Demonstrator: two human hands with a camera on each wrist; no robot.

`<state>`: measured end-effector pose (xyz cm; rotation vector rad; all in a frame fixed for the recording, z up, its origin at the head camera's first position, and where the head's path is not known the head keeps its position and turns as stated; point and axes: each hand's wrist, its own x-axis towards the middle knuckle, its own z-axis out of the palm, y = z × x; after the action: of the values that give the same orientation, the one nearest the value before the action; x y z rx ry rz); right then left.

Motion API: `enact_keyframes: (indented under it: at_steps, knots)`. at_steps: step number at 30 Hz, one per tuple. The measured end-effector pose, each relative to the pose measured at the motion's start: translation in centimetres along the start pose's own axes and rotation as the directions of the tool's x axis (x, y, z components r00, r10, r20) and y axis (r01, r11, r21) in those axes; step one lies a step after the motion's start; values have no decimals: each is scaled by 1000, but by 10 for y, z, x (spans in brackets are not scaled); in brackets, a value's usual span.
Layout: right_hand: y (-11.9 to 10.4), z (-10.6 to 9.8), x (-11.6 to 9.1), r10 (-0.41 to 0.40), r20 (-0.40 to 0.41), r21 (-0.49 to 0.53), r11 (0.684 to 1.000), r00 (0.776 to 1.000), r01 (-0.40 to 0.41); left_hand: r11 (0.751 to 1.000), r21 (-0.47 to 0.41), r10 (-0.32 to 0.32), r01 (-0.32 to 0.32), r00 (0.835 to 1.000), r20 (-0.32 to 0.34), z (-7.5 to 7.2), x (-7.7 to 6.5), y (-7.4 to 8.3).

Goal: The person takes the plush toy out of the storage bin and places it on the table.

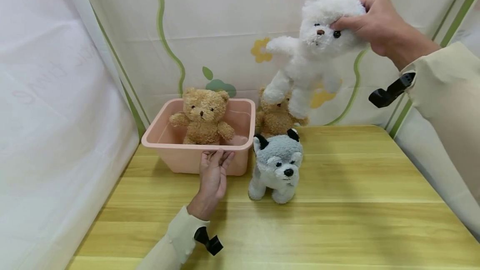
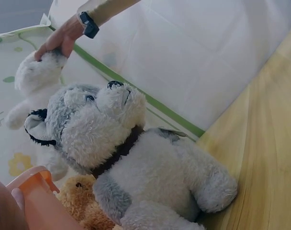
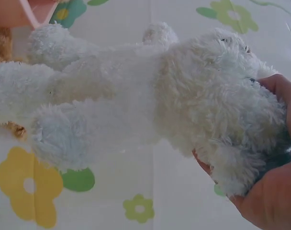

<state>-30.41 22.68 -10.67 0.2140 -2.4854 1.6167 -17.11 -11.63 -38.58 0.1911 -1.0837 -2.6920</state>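
In the head view my right hand (image 1: 386, 26) grips a white teddy bear (image 1: 307, 61) by the side of its head. The bear hangs tilted in the air at upper right, legs down. My left hand (image 1: 213, 176) holds the front rim of a pink plastic bin (image 1: 168, 153), its fingertips just under the lip. Inside the bin, a tan teddy bear (image 1: 204, 116) sits upright. A grey-and-white plush husky (image 1: 279, 166) stands on the table right of the bin. Behind it, partly hidden by the white bear's feet, is another tan teddy bear (image 1: 277, 122).
The wood-grain table (image 1: 348, 216) extends to the right and front. A printed cloth (image 1: 221, 53) with flowers and green lines hangs behind it. White cloth (image 1: 56, 95) hangs along the left side.
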Motion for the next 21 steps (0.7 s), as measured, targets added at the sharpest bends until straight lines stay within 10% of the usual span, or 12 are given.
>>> enact_keyframes:
  at_steps: [21]
  knots:
    - [61,-54,-6,110,-32,-139,984,993,-114,1000,8,1,-1,1000,2,-1,-2,2]
